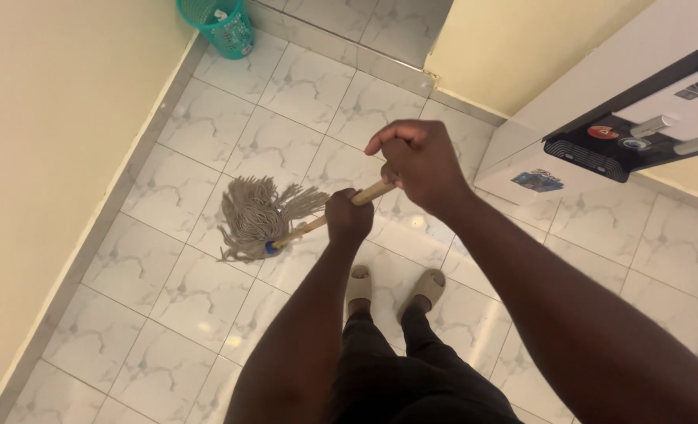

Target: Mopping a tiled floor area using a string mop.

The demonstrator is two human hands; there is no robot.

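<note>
- Nearest the camera, the person stands in beige slip-on sandals (426, 285) on the white marble-patterned tiled floor (192, 306), feet close together just behind the hands.
- The left hand (347, 217) is closed around the light wooden mop handle (369, 193) lower down; the right hand (418, 162) is wrapped around its upper end.
- The hands sit close together; spacing them wider would likely give firmer control of each stroke.
- The grey string mop head (256, 216) lies splayed on the tiles ahead and to the left, near the cream wall (43, 141); pressing it flat should wipe evenly.
- Further off, a teal plastic mesh basket (219, 23) stands in the corner, and a white water dispenser (608, 118) stands to the right; strokes are best kept short of both.
</note>
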